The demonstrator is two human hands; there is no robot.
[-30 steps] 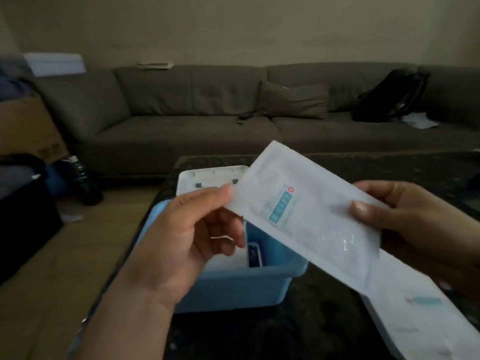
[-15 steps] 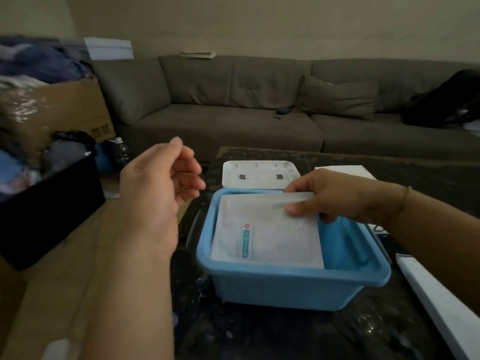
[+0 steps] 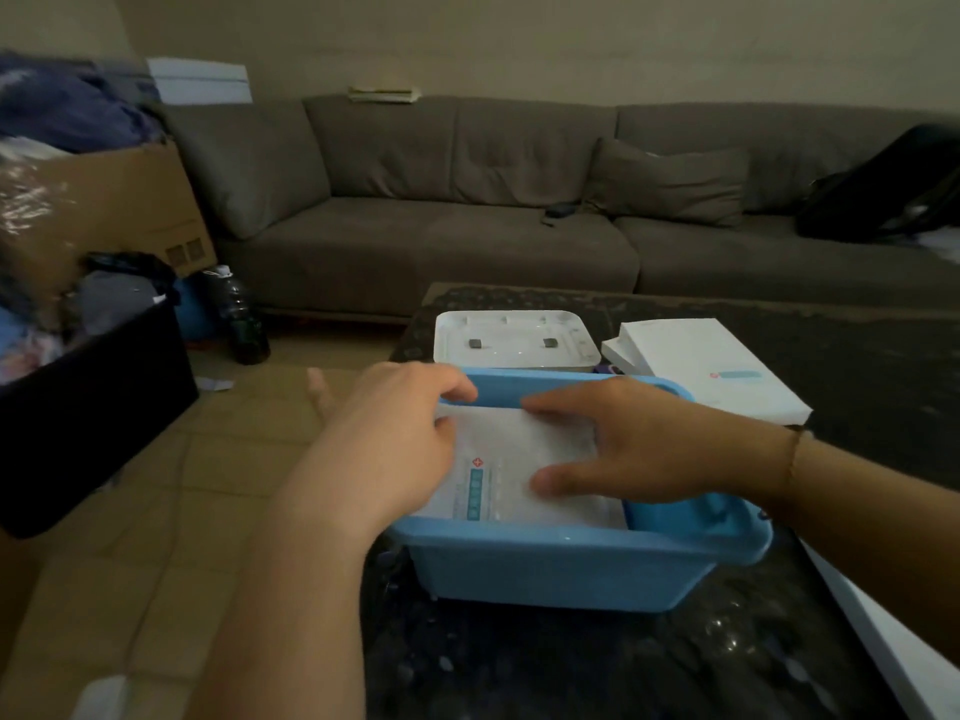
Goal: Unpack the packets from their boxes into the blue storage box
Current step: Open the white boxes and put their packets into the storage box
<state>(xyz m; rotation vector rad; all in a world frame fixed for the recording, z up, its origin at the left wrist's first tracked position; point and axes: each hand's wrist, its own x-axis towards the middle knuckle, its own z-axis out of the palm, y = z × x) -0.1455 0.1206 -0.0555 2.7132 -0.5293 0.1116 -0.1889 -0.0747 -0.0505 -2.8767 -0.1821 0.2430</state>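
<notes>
Blue plastic fills the middle of the head view: the blue storage box [image 3: 582,563] sits on the dark bench [image 3: 571,667], and a white packet [image 3: 519,459] lies flat inside it, toward the box's nine o'clock side. Both hands are down on it! The left hand [image 3: 400,439] has its fingers curled at the packet's eleven o'clock corner by the far rim, while the right hand [image 3: 634,449] is spread open, palm down, fingers splayed across the three o'clock half. Neither hand looks clamped; my read is they're pressing the packet level so it seats flat and leaves room for more. Around them: the white lid [image 3: 514,337] at twelve o'clock just behind the box, a white packet box [image 3: 711,366] at one o'clock, another white box edge [image 3: 893,646] at four o'clock. Sofa [image 3: 467,210] beyond. Nothing blocks the hands' way out.
</notes>
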